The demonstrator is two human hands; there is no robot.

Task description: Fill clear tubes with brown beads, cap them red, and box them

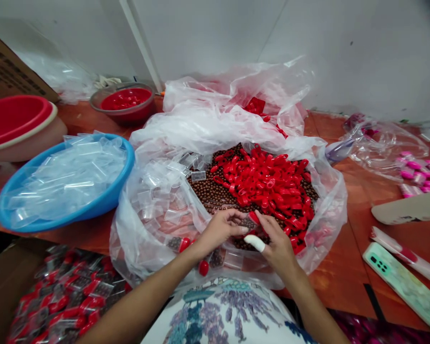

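Over the front of a large plastic bag, my left hand is closed on a small clear plastic container with dark beads in it. My right hand, a white cover on its thumb, grips the red cap at the container's right end. Whether the cap is fully seated I cannot tell. Just beyond both hands lie brown beads and a heap of red caps. Empty clear containers fill the bag's left side. Red-capped containers lie by my left wrist.
At left, a blue basin holds clear plastic pieces, with red and cream basins behind. A box below holds filled red-capped containers. A phone, a white-and-red tube and pink-capped items lie at right.
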